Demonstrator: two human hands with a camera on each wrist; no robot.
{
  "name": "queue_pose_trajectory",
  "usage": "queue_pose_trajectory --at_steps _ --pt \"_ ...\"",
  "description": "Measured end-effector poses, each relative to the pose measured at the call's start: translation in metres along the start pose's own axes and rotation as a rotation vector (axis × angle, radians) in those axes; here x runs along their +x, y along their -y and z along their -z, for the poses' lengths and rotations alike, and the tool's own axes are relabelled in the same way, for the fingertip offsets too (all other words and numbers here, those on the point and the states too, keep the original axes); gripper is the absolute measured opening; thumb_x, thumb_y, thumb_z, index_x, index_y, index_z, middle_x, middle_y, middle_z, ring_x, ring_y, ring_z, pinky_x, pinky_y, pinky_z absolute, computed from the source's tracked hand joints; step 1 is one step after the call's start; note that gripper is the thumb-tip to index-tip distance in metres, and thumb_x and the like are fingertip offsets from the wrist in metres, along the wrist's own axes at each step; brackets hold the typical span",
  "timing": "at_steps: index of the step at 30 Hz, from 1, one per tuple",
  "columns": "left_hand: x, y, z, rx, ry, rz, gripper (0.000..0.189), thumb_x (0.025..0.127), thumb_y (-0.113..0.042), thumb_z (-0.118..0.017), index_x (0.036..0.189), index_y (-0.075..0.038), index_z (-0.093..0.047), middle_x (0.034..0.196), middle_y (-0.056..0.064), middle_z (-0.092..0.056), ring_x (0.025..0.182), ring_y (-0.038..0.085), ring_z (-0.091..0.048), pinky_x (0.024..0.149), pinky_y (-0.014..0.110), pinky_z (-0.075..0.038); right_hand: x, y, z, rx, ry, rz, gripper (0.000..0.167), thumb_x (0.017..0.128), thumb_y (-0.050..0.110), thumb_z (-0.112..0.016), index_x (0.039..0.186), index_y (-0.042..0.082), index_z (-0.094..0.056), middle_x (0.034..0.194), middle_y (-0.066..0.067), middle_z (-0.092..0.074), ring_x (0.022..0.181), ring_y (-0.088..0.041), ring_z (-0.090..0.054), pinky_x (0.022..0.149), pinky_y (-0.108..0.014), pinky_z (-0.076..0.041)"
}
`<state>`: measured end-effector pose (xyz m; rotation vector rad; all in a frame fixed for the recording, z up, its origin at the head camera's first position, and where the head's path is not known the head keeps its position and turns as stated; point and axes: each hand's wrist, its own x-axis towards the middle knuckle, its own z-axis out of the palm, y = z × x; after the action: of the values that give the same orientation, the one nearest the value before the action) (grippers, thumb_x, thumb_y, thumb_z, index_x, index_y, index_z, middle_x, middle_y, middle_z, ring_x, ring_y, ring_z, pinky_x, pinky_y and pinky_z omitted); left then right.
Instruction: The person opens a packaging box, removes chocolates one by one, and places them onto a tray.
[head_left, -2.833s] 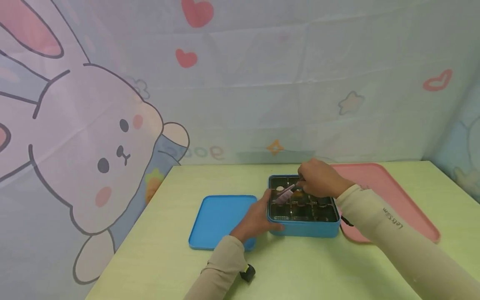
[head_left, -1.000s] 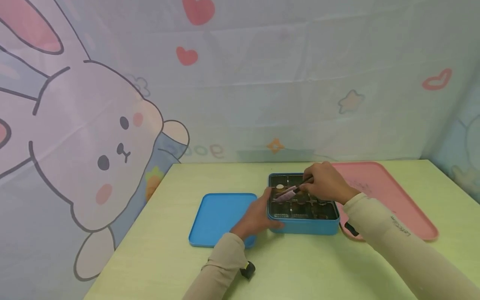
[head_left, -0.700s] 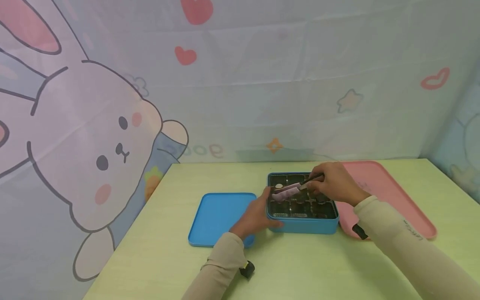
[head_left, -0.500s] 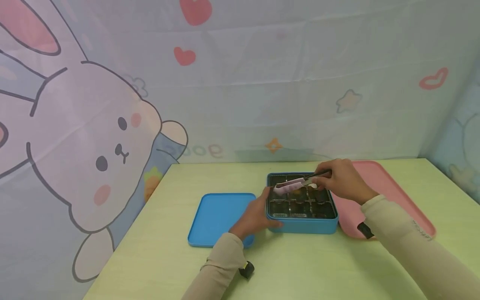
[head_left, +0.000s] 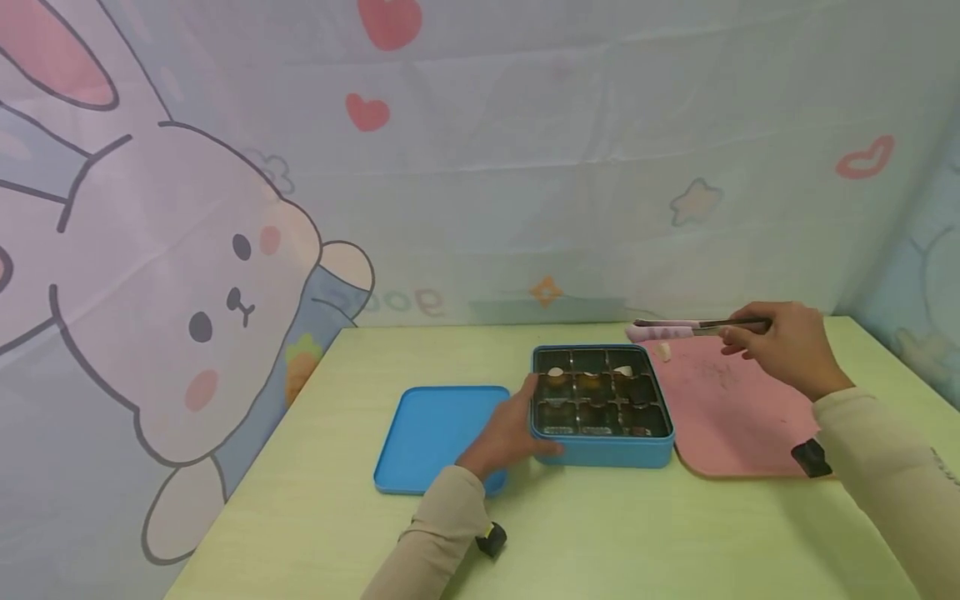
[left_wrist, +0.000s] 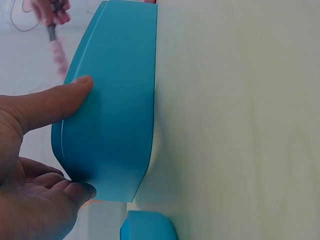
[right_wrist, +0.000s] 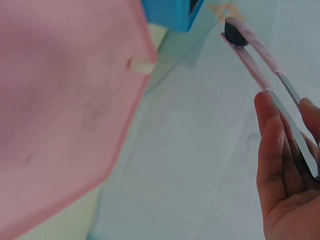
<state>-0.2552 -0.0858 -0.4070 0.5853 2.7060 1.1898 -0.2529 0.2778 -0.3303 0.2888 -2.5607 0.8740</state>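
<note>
My left hand (head_left: 506, 435) grips the near left corner of a blue box (head_left: 611, 452), thumb on its front wall in the left wrist view. The box stands uncovered, its dark inside divided into several compartments. A white round piece (head_left: 555, 372), a yellowish piece (head_left: 590, 382) and a white chunk (head_left: 622, 370) lie in some of them. My right hand (head_left: 795, 346) holds tongs (head_left: 663, 332) with pink tips above the far part of a pink tray (head_left: 723, 417). In the right wrist view a small dark rounded piece (right_wrist: 235, 35) shows between the tips.
A small whitish piece (head_left: 663, 352) lies near the tray's far left edge. Left of the box, a flat blue lid (head_left: 442, 437) lies on the pale green table (head_left: 300, 500). Behind the table hangs a printed cloth (head_left: 495, 183).
My right hand has lifted the tongs out of the box and carried them right, over the tray. The left hand stays at the box's corner.
</note>
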Motion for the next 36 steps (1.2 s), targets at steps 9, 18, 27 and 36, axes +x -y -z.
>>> queue_pose_trajectory --at_steps 9,18,27,36 --pt "0.0 0.001 -0.001 0.017 0.007 0.016 0.114 0.079 -0.026 -0.088 0.163 -0.011 -0.012 0.165 0.013 -0.032 0.149 0.037 -0.036 0.118 0.054 -0.038 -0.012 -0.051 0.003 -0.064 -0.063 -0.217 0.033 0.101 0.022 -0.058 0.106 -0.009 -0.069 0.079 -0.018 -0.077 0.057 0.014 -0.054 0.091 -0.044 -0.048" --pt "-0.001 0.0 -0.001 0.028 0.012 0.012 0.114 0.079 -0.027 -0.088 0.163 -0.011 -0.012 0.165 0.013 -0.031 0.15 0.038 -0.036 0.118 0.054 -0.039 -0.02 -0.066 -0.013 -0.09 -0.109 -0.3 0.034 0.1 0.017 -0.057 0.107 -0.015 -0.066 0.079 -0.023 -0.075 0.106 -0.052 -0.056 0.102 -0.069 -0.024" --pt "-0.002 -0.001 0.0 0.033 0.015 0.01 0.114 0.079 -0.027 -0.088 0.163 -0.011 -0.013 0.163 0.014 -0.034 0.148 0.038 -0.039 0.117 0.054 -0.04 -0.024 -0.066 -0.018 -0.123 -0.112 -0.32 0.032 0.097 0.013 -0.061 0.104 -0.018 -0.067 0.078 -0.023 -0.075 0.096 -0.051 -0.06 0.088 -0.061 -0.03" --pt "-0.005 -0.003 0.003 0.016 0.019 0.03 0.113 0.08 -0.027 -0.087 0.163 -0.012 -0.012 0.165 0.013 -0.03 0.15 0.038 -0.036 0.117 0.054 -0.039 -0.022 -0.065 -0.016 -0.134 -0.093 -0.329 0.036 0.098 0.016 -0.061 0.108 -0.018 -0.066 0.081 -0.025 -0.075 0.102 -0.053 -0.057 0.098 -0.067 -0.028"
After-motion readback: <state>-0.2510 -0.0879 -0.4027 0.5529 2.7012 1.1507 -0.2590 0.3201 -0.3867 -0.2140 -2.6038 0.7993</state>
